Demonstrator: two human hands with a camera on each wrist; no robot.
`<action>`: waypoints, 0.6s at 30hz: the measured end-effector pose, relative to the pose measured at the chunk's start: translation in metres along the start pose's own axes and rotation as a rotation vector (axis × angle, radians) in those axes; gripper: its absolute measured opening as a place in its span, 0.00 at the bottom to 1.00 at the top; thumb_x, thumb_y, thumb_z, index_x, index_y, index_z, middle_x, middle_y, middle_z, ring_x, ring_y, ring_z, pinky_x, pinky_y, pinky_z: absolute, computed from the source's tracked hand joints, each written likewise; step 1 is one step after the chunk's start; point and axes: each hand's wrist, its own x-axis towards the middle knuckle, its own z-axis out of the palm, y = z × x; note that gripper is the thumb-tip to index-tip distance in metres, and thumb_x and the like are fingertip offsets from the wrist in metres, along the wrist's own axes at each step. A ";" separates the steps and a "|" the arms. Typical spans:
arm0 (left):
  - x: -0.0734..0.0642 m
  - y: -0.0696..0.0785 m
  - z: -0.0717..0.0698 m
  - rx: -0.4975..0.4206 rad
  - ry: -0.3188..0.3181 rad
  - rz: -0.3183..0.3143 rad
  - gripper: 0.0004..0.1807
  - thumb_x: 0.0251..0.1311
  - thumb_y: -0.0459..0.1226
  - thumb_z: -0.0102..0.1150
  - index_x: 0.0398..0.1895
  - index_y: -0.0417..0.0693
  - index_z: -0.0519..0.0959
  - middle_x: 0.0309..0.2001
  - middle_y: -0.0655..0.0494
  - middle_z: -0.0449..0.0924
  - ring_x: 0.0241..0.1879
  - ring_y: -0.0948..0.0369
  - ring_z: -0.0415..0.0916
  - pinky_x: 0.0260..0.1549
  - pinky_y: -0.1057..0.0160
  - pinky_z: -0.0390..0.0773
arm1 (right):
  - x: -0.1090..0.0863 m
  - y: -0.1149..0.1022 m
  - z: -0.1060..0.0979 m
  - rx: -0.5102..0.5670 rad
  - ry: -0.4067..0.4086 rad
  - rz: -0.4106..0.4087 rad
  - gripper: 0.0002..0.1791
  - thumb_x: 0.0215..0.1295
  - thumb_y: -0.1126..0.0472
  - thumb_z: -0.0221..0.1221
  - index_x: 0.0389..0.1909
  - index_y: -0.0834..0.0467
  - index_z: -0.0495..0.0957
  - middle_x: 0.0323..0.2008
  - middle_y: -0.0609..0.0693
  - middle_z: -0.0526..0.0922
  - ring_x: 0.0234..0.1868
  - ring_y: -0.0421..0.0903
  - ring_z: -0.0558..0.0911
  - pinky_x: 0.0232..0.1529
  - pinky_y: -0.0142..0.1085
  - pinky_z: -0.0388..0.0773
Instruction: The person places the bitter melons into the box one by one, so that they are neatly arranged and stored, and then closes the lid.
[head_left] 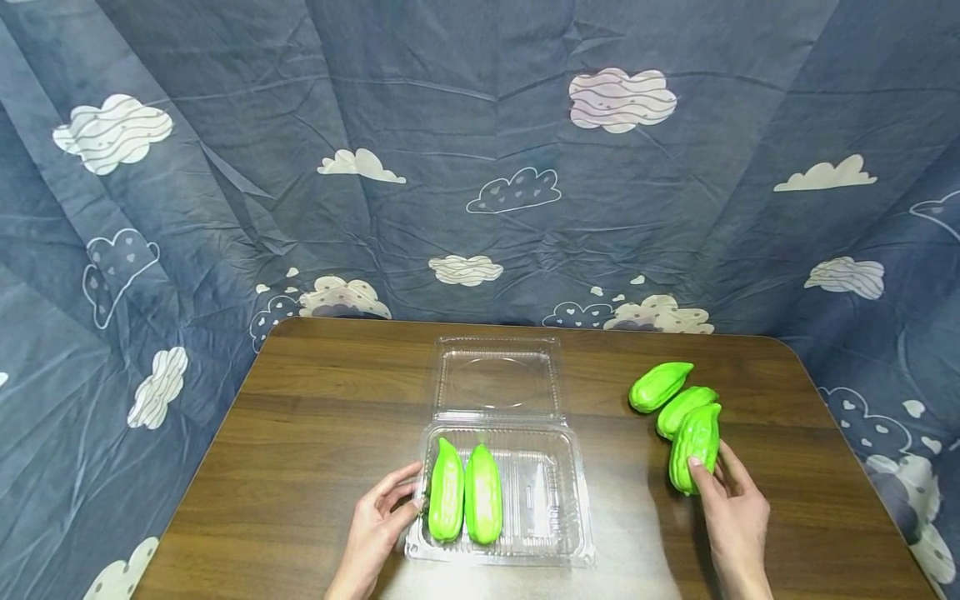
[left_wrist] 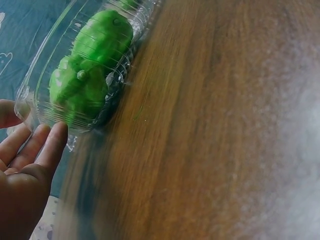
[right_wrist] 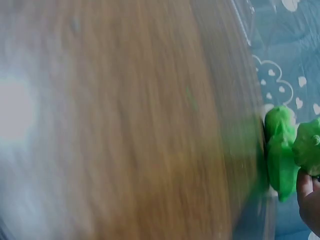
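A clear plastic clamshell container (head_left: 542, 500) lies with its lid (head_left: 497, 383) folded back. Two bright green bitter melons, a left one (head_left: 447, 492) and a right one (head_left: 483, 496), sit side by side in the container's left half. My left hand (head_left: 380, 518) pinches the container's left edge, with the thumb at the rim and fingers against the wall (left_wrist: 80, 117). At the right, my right hand (head_left: 731, 508) grips another bitter melon (head_left: 693, 450) between thumb and fingers. Just beyond it are two more, a nearer bitter melon (head_left: 684, 408) and a farther bitter melon (head_left: 660, 387).
The brown wooden table (head_left: 315, 417) has its far edge close to a blue cloud-patterned cloth (head_left: 510, 125), which also hangs at both sides. Bare tabletop lies between the container and the bitter melons on the right.
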 end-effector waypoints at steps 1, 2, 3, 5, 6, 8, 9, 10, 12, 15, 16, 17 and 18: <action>0.000 0.000 0.000 0.001 0.000 0.000 0.28 0.55 0.23 0.61 0.62 0.37 0.74 0.61 0.42 0.73 0.55 0.54 0.75 0.51 0.66 0.74 | -0.002 -0.001 0.002 0.002 -0.005 0.000 0.33 0.62 0.56 0.67 0.68 0.51 0.71 0.61 0.55 0.73 0.49 0.30 0.77 0.44 0.16 0.70; 0.000 0.000 -0.001 0.004 0.000 0.001 0.28 0.55 0.23 0.61 0.62 0.37 0.74 0.61 0.42 0.73 0.55 0.54 0.75 0.51 0.66 0.74 | -0.004 -0.001 0.004 0.015 -0.014 -0.004 0.33 0.62 0.57 0.67 0.68 0.52 0.71 0.61 0.55 0.73 0.48 0.29 0.77 0.44 0.16 0.71; 0.000 0.000 -0.001 0.003 -0.002 0.002 0.28 0.55 0.23 0.61 0.62 0.37 0.74 0.61 0.42 0.74 0.55 0.54 0.75 0.51 0.66 0.74 | -0.007 -0.002 0.007 0.027 -0.021 -0.006 0.32 0.62 0.58 0.67 0.68 0.52 0.71 0.61 0.54 0.73 0.48 0.29 0.77 0.44 0.16 0.71; 0.000 0.000 -0.001 0.003 -0.004 0.000 0.28 0.55 0.23 0.61 0.62 0.37 0.74 0.61 0.42 0.74 0.55 0.53 0.75 0.51 0.65 0.74 | -0.011 -0.003 0.011 0.056 -0.027 -0.012 0.32 0.62 0.60 0.67 0.68 0.54 0.71 0.58 0.52 0.75 0.48 0.29 0.77 0.44 0.17 0.72; 0.000 0.000 -0.001 0.002 -0.005 -0.002 0.28 0.55 0.24 0.61 0.62 0.37 0.74 0.61 0.42 0.73 0.56 0.53 0.74 0.51 0.65 0.74 | -0.013 -0.004 0.013 0.068 -0.037 -0.018 0.32 0.62 0.61 0.67 0.68 0.55 0.71 0.58 0.53 0.74 0.48 0.29 0.77 0.44 0.17 0.72; -0.001 0.001 -0.002 0.002 -0.003 -0.005 0.28 0.55 0.24 0.61 0.63 0.38 0.74 0.61 0.42 0.73 0.56 0.53 0.74 0.51 0.65 0.74 | -0.017 -0.004 0.017 0.088 -0.058 -0.025 0.32 0.62 0.62 0.66 0.68 0.56 0.70 0.57 0.53 0.75 0.48 0.30 0.78 0.45 0.18 0.73; -0.001 0.001 -0.002 0.001 -0.003 -0.007 0.28 0.55 0.24 0.61 0.63 0.37 0.74 0.61 0.42 0.73 0.56 0.52 0.74 0.51 0.65 0.74 | -0.018 -0.005 0.019 0.093 -0.062 -0.020 0.32 0.62 0.62 0.66 0.68 0.56 0.71 0.57 0.52 0.75 0.48 0.30 0.78 0.45 0.19 0.73; -0.001 0.001 -0.002 0.001 -0.002 -0.009 0.28 0.55 0.24 0.61 0.63 0.37 0.74 0.61 0.42 0.73 0.56 0.52 0.74 0.51 0.66 0.74 | -0.020 -0.005 0.021 0.099 -0.072 -0.023 0.32 0.62 0.63 0.66 0.68 0.57 0.70 0.57 0.52 0.76 0.48 0.30 0.78 0.46 0.19 0.73; -0.001 0.001 -0.001 0.001 -0.001 -0.009 0.28 0.55 0.24 0.61 0.63 0.37 0.73 0.61 0.42 0.73 0.56 0.53 0.74 0.51 0.66 0.74 | -0.023 -0.006 0.023 0.104 -0.094 -0.026 0.33 0.63 0.63 0.66 0.69 0.58 0.69 0.57 0.51 0.76 0.49 0.30 0.78 0.46 0.19 0.73; -0.001 0.002 -0.001 -0.001 -0.001 -0.006 0.28 0.55 0.24 0.61 0.63 0.37 0.73 0.61 0.41 0.73 0.56 0.53 0.74 0.51 0.66 0.74 | -0.026 -0.007 0.028 0.116 -0.110 -0.041 0.33 0.63 0.64 0.65 0.69 0.60 0.68 0.52 0.43 0.77 0.49 0.30 0.77 0.47 0.19 0.72; 0.000 0.002 -0.001 -0.002 -0.001 -0.005 0.28 0.55 0.24 0.61 0.63 0.37 0.73 0.61 0.42 0.73 0.56 0.53 0.74 0.51 0.66 0.74 | -0.028 -0.008 0.030 0.126 -0.118 -0.053 0.32 0.63 0.65 0.65 0.69 0.61 0.68 0.51 0.42 0.77 0.49 0.31 0.77 0.48 0.19 0.72; 0.000 0.002 -0.001 -0.002 0.000 -0.004 0.28 0.55 0.24 0.61 0.63 0.37 0.73 0.62 0.41 0.73 0.56 0.53 0.74 0.51 0.66 0.74 | -0.029 -0.008 0.031 0.131 -0.121 -0.061 0.32 0.63 0.66 0.65 0.68 0.62 0.68 0.49 0.39 0.78 0.49 0.30 0.78 0.48 0.19 0.72; 0.000 0.002 -0.001 -0.001 0.000 -0.004 0.28 0.55 0.24 0.61 0.63 0.37 0.73 0.62 0.41 0.73 0.56 0.54 0.74 0.51 0.66 0.74 | -0.030 -0.009 0.033 0.143 -0.124 -0.071 0.32 0.63 0.67 0.64 0.68 0.63 0.68 0.48 0.38 0.79 0.49 0.31 0.78 0.48 0.19 0.72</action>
